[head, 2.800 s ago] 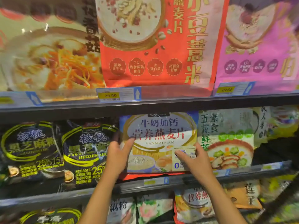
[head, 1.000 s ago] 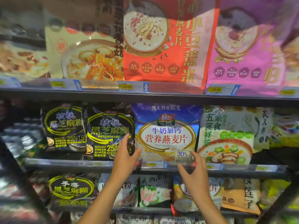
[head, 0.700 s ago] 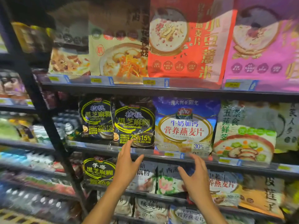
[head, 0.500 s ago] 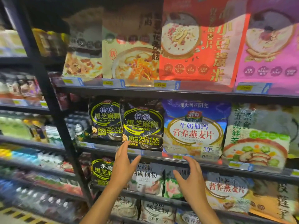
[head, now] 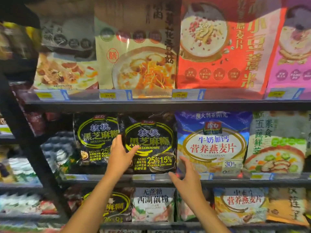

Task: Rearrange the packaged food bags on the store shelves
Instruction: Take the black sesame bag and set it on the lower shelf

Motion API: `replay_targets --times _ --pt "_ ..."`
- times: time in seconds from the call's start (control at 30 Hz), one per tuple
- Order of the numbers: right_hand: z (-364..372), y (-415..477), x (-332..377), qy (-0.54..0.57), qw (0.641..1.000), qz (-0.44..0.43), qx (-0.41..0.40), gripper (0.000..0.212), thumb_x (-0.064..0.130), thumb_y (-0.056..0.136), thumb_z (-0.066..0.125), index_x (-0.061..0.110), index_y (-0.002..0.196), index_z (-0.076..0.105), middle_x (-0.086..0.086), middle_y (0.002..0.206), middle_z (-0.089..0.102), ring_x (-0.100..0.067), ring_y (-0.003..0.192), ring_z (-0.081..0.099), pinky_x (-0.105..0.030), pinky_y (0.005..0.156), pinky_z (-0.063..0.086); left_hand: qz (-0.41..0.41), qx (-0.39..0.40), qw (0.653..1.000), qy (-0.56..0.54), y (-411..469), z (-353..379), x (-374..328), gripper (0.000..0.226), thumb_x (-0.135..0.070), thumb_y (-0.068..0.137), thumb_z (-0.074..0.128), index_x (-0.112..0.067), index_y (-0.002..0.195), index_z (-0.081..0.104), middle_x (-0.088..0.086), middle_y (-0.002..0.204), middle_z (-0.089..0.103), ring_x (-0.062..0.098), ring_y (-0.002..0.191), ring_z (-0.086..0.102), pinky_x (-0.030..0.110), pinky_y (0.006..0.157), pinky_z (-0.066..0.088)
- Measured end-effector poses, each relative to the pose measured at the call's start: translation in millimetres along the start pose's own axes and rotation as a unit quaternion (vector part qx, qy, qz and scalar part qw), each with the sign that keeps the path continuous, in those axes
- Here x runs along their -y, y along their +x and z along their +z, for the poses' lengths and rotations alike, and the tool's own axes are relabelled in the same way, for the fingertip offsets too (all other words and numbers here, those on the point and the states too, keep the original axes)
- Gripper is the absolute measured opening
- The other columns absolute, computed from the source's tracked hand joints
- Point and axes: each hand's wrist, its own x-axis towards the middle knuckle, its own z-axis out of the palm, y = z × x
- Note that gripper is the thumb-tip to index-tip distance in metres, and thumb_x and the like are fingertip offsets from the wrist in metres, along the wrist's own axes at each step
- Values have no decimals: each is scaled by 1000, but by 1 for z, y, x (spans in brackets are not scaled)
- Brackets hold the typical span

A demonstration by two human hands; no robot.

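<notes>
Front black sesame bag [head: 151, 140]: stands upright on the middle shelf [head: 101, 178] and overlaps the right edge of a second black sesame bag [head: 94, 137] to its left. Its right side is just beside the blue oat bag [head: 213, 143].

My left hand [head: 120, 158]: fingers straight and apart, up along the front bag's left edge where the two black bags overlap. The thumb is spread across the printed front. Nothing is clasped. I cannot tell whether the fingertips reach behind the edge.

My right hand [head: 186, 175]: fingers spread and relaxed, holding nothing. It is at the front bag's lower right corner, in front of the oat bag's lower left. Contact with either bag is not clear.

Right of the oat bag stands a green-and-white vegetable bag [head: 276, 148].

Upper shelf [head: 151, 103]: tall beige bag [head: 134, 64], red bag [head: 223, 47] and pink bag [head: 294, 56] in a row, with price tags [head: 186, 94] along the rail.

Below, between my forearms, is a white bag [head: 151, 204]. The left margin is blurred.
</notes>
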Motion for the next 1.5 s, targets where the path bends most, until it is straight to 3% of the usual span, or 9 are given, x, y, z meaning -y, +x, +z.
replay_targets --times 0.13,0.23,0.5,0.6,0.8,0.9,1.0,1.2,1.5 --pt "21 18 5 -29 999 9 -19 69 36 84 82 35 142 45 16 142 53 -7 132 52 -35 112 46 -64 -13 998 3 48 -4 6 60 -59 82 75 -3 82 56 18 96 63 33 76 63 39 66 51" --pt "37 31 2 -32 999 25 -18 82 54 75 77 36 146 40 13 146 55 -9 135 52 -44 114 44 -95 -52 994 -32 65 -9 9 61 -52 84 79 -4 54 57 11 56 59 32 53 58 35 55 43" --pt "59 47 18 -111 992 52 -44 93 40 88 78 22 162 23 3 157 47 -22 136 53 -39 110 44 -215 123 959 -135 81 -12 27 74 -59 79 81 -2 124 66 7 102 61 32 110 59 39 99 47" --pt "64 51 16 -129 988 60 -59 95 38 87 80 23 161 22 -5 147 58 -27 131 57 -40 105 46 -183 143 968 -92 84 -12 37 53 -48 84 82 -1 104 70 9 104 69 26 97 61 38 92 51" --pt "68 54 13 -104 990 63 -74 99 33 84 83 29 160 22 0 148 56 -28 127 60 -44 103 49 -141 144 973 -109 78 -8 32 48 -47 85 81 -8 67 58 3 59 52 17 56 48 31 58 36" --pt "66 58 10 -38 994 77 -61 102 29 83 85 26 162 20 0 153 50 -23 140 49 -46 114 44 -100 112 974 -169 78 -6 26 56 -36 87 82 -1 125 64 18 91 73 18 72 62 30 65 47" --pt "63 63 15 15 995 86 -42 100 20 84 84 18 161 21 -1 143 52 -20 138 50 -39 116 41 -63 87 963 -246 81 -8 21 88 -40 82 86 -21 155 41 4 138 65 22 121 61 39 103 51" --pt "69 70 24 126 987 93 -25 95 8 85 82 13 159 25 -10 151 50 -20 136 50 -40 119 38 -22 61 955 -290 92 -19 14 60 -26 87 84 -22 138 52 0 126 68 22 116 65 38 103 51" --pt "54 50 30 184 980 -7 -74 62 15 81 86 37 128 53 2 118 58 -13 109 62 -27 102 50 -35 53 930 -363 84 -53 12 31 -24 95 75 -22 124 61 -6 108 74 12 98 68 25 83 51"
